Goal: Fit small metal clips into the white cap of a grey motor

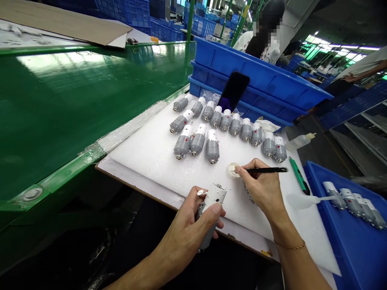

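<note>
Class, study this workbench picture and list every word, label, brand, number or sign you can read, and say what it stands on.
No word, brand or number can be read.
Small red marks on the white caps of the grey motors: too small to read.
Green-handled tool: no legible print.

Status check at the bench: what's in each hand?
Left hand gripping gray motor, white end up. Right hand: black applicator at small white dish. More motors lying on white foam.
</note>
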Action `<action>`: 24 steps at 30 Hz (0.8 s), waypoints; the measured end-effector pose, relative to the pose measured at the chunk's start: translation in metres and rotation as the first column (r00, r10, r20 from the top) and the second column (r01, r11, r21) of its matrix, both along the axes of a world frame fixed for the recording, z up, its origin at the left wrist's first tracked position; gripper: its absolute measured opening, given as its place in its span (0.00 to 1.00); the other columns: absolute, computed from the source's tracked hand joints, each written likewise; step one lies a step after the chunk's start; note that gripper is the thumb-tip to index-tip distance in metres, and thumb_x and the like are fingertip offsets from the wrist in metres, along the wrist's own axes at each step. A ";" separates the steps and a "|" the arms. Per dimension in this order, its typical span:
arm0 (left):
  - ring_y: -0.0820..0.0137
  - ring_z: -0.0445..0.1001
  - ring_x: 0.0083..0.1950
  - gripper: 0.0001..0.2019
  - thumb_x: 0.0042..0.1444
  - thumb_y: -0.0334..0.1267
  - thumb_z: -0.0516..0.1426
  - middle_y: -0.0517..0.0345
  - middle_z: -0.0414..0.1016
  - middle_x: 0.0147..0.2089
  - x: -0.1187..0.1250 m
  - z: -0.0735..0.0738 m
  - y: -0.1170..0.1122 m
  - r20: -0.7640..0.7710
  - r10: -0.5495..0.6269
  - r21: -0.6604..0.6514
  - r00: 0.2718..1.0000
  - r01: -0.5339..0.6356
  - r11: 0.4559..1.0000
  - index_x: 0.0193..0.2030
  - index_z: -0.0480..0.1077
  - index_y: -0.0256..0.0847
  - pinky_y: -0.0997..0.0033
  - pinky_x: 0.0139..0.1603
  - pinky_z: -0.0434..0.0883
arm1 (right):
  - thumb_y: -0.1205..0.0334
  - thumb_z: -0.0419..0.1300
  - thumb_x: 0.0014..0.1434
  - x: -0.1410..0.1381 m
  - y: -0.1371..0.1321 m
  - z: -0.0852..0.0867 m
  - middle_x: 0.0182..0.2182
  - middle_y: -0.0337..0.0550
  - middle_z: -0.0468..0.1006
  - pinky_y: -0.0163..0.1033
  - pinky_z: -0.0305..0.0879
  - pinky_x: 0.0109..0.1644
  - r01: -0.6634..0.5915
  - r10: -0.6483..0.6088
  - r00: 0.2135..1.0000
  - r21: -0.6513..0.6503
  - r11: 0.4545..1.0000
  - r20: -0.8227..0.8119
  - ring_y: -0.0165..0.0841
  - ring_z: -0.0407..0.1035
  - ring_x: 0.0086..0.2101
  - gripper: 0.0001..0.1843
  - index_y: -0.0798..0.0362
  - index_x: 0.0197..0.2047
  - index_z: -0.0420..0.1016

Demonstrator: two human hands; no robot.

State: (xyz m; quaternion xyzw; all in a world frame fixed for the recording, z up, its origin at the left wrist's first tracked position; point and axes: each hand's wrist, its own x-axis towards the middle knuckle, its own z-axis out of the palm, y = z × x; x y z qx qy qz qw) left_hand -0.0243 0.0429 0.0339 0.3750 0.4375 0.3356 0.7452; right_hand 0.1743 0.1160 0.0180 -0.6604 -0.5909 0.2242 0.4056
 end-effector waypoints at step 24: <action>0.78 0.73 0.31 0.17 0.63 0.54 0.55 0.60 0.70 0.37 0.010 -0.004 -0.005 0.121 0.003 0.014 0.993 -0.005 1.000 0.42 0.57 0.42 0.79 0.31 0.67 | 0.71 0.65 0.57 -0.041 -0.095 0.022 0.31 0.40 0.79 0.35 0.59 0.22 0.181 0.042 0.857 0.377 0.908 -0.513 0.24 0.66 0.19 0.07 0.55 0.30 0.73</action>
